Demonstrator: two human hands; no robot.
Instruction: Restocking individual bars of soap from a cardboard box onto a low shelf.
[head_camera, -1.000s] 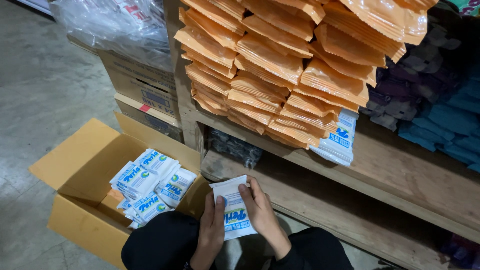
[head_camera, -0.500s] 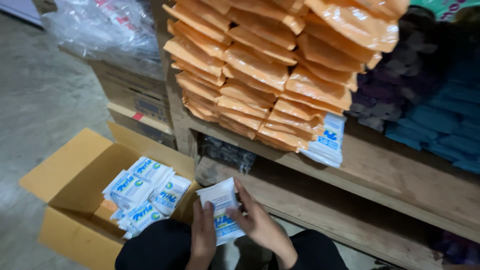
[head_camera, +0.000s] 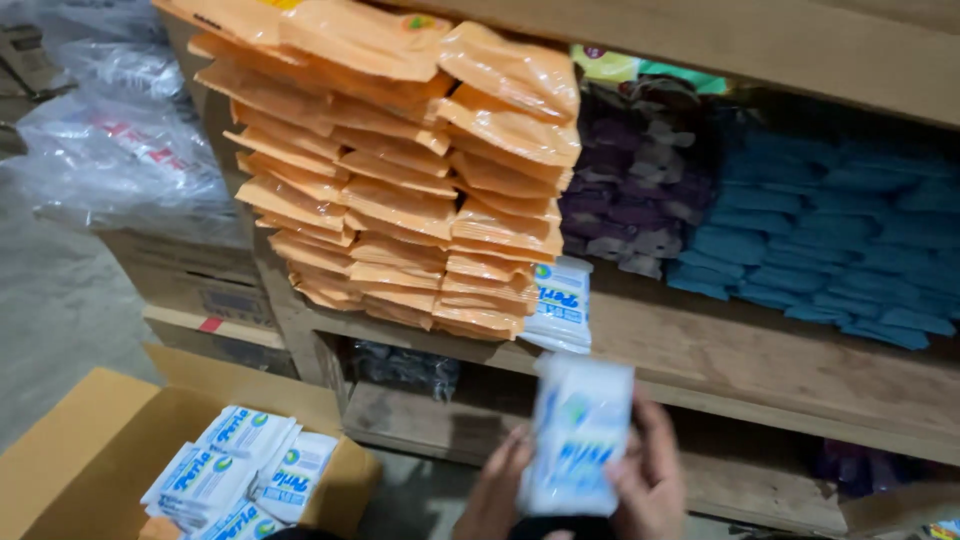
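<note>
White packets (head_camera: 578, 440) before wooden shelf (head_camera: 720, 350)

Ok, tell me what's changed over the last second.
Both hands, left hand and right hand, have lifted the white packet up toward the wooden shelf. They still grip it. The packets in the cardboard box and the orange stacks stayed put.
</note>
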